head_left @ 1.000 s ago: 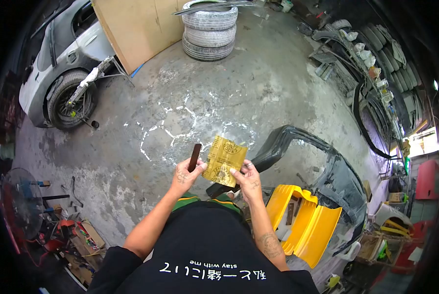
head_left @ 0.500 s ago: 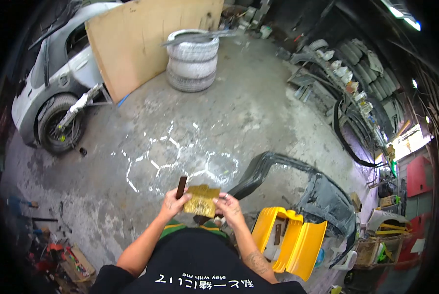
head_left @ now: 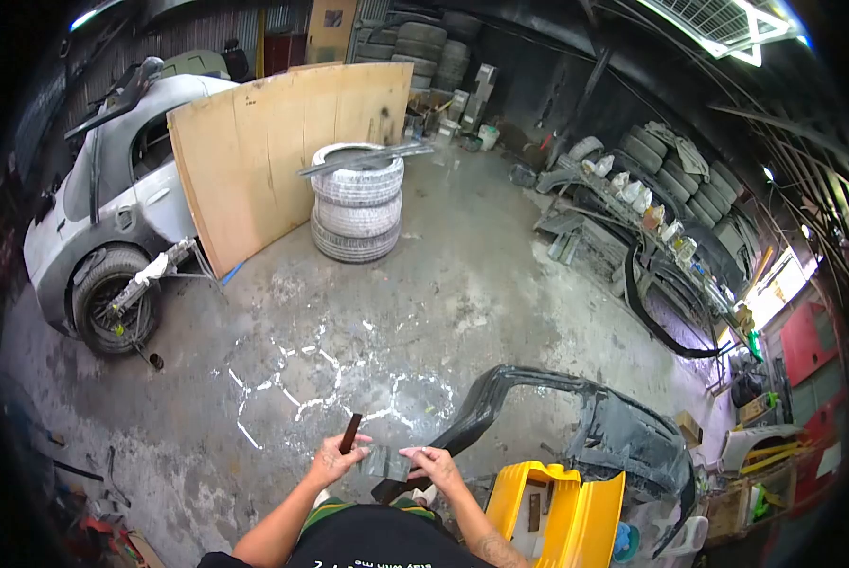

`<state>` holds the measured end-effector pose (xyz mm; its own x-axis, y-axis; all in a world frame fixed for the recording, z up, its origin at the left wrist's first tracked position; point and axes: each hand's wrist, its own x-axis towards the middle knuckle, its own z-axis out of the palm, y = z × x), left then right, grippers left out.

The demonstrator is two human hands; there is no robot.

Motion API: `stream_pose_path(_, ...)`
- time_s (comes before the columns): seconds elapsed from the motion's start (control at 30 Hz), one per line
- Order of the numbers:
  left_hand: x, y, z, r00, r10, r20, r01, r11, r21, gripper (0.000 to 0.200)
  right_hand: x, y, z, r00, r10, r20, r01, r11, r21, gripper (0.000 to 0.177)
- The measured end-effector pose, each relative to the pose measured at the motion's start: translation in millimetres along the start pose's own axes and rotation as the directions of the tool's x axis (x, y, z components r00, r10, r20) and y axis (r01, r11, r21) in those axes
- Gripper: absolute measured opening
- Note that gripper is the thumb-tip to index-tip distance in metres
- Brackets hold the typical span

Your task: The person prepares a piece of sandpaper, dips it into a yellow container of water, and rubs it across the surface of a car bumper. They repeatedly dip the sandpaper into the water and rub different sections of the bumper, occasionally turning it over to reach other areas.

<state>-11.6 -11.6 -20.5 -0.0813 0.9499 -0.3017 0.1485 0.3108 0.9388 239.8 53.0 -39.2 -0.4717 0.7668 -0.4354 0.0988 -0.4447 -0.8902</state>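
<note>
Left hand (head_left: 330,462)'s grip has a dark strip (head_left: 351,433) plus the grey sheet (head_left: 384,464), right hand (head_left: 437,467)'s pinching its other edge.

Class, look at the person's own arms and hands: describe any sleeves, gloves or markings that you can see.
The left hand and right hand are both ungloved. The forearms are uncovered, with a dark tattoo on the right one. The black top has white lettering on it; its left sleeve stops short of the forearm.
</note>
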Motion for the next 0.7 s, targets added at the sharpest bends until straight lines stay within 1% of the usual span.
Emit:
stream_pose_path(0.03, 2.0, 1.4, 0.9, 1.0, 0.015, -0.003, -0.015, 1.0, 0.005, 0.028, 2.1, 0.1, 5.6, 0.998, -0.031, -0.052, 0.029, 0.999, -0.042, 0.031)
stream_pose_path(0.1, 2.5, -4.5, 6.6, 0.989, 0.144, -0.026, -0.143, 0.989, 0.028, 0.026, 0.2, 0.0, 14.9, 0.981, -0.127, -0.144, 0.117, 0.99, -0.078, 0.055)
stream_pose_path(0.17, 4.5, -5.4, 8.3, 0.99, 0.143, -0.006, -0.143, 0.99, 0.019, 0.027, -1.0, -7.8, 20.6, 0.989, -0.053, -0.135, 0.042, 0.995, -0.085, 0.057)
stream_pose_path(0.2, 7.9, -11.6, 9.9, 0.99, 0.142, 0.01, -0.142, 0.99, 0.004, 0.027, 14.8, 16.6, 13.6, 0.981, -0.183, -0.057, 0.177, 0.979, -0.107, 0.058)
stream_pose_path(0.23, 8.2, -11.8, 10.8, 0.99, 0.135, 0.026, -0.135, 0.991, -0.013, 0.026, 15.5, 16.2, 12.5, 0.981, -0.185, -0.058, 0.178, 0.978, -0.106, 0.058)
stream_pose_path(0.27, 9.1, -12.3, 10.5, 0.985, 0.168, 0.031, -0.168, 0.986, -0.008, 0.033, 15.8, 16.1, 10.4, 0.987, -0.148, -0.056, 0.136, 0.975, -0.177, 0.056)
stream_pose_path(0.3, 11.8, -14.6, 12.3, 0.986, 0.166, 0.029, -0.166, 0.986, -0.01, 0.033, 14.8, 11.1, 10.9, 0.993, -0.109, -0.056, 0.092, 0.964, -0.248, 0.054)
stream_pose_path(0.33, 15.9, -17.9, 15.4, 0.985, 0.141, -0.101, -0.147, 0.988, -0.045, 0.035, 10.4, 2.5, 15.3, 0.991, -0.055, -0.126, 0.032, 0.983, -0.181, 0.045)
stream_pose_path(0.37, 17.5, -21.6, 18.7, 0.968, 0.108, -0.228, -0.129, 0.988, -0.082, 0.037, 10.9, 4.0, 15.0, 0.991, -0.048, -0.123, 0.025, 0.983, -0.183, 0.045)
stream_pose_path(0.4, 18.3, -16.7, 20.1, 0.938, 0.221, -0.268, -0.24, 0.97, -0.041, 0.039, 12.4, 6.7, 13.1, 0.975, -0.075, -0.21, 0.049, 0.99, -0.13, 0.04)
stream_pose_path(0.43, 18.1, -14.9, 21.2, 0.938, 0.214, -0.271, -0.235, 0.971, -0.048, 0.039, 15.3, 9.5, 10.1, 0.95, -0.098, -0.296, 0.078, 0.994, -0.08, 0.036)
stream_pose_path(0.47, 17.9, -13.6, 21.2, 0.941, 0.191, -0.278, -0.197, 0.98, 0.006, 0.038, 20.2, 13.8, 7.9, 0.92, -0.178, -0.35, 0.145, 0.982, -0.119, 0.03)
stream_pose_path(0.5, 15.5, -14.6, 21.0, 0.943, 0.166, -0.288, -0.155, 0.986, 0.06, 0.038, 23.6, 15.5, 5.3, 0.923, -0.173, -0.343, 0.138, 0.983, -0.123, 0.03)
stream_pose_path(0.53, 18.5, -24.0, 19.0, 0.977, 0.15, -0.152, -0.153, 0.988, -0.011, 0.04, 27.3, 17.9, 4.1, 0.888, -0.278, -0.366, 0.212, 0.955, -0.209, 0.03)
stream_pose_path(0.57, 20.3, -28.6, 23.4, 0.977, 0.141, -0.162, -0.144, 0.989, -0.012, 0.04, 31.4, 21.0, 4.2, 0.844, -0.381, -0.378, 0.281, 0.914, -0.293, 0.029)
stream_pose_path(0.6, 20.7, -26.1, 32.1, 0.98, 0.134, -0.149, -0.148, 0.985, -0.093, 0.041, 36.3, 22.7, 8.5, 0.819, -0.423, -0.388, 0.308, 0.894, -0.325, 0.027)
stream_pose_path(0.63, 20.8, -22.3, 40.4, 0.982, 0.13, -0.134, -0.152, 0.973, -0.171, 0.043, 29.0, 4.2, 20.8, 0.824, -0.417, -0.383, 0.304, 0.897, -0.321, 0.027)
stream_pose_path(0.67, 21.0, -18.5, 46.2, 0.98, 0.11, -0.166, -0.142, 0.97, -0.197, 0.044, 19.4, -15.2, 32.6, 0.863, -0.411, -0.295, 0.264, 0.864, -0.429, 0.028)
stream_pose_path(0.7, 26.2, -24.7, 48.1, 0.981, 0.106, -0.165, -0.138, 0.971, -0.194, 0.044, 13.4, -29.0, 41.4, 0.896, -0.392, -0.209, 0.232, 0.813, -0.533, 0.028)
